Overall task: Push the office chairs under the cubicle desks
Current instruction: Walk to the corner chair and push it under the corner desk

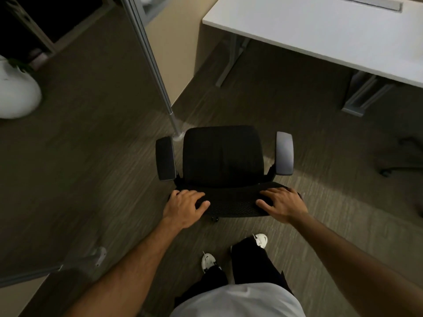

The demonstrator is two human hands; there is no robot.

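We hold the chair (223, 156) backrest w/ 2 hands, left hand (185, 205) & right hand (282, 204), fingers (270, 193) wrapped on it; worktop (320, 30) lies ahead-right, well apart.

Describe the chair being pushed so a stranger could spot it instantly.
Start at the white desk upper right, then come down the carpet to mid-frame. The black office chair stands there, both hands on its backrest top. Unlike the shadowy chair base at right, it is fully visible, with two armrests.
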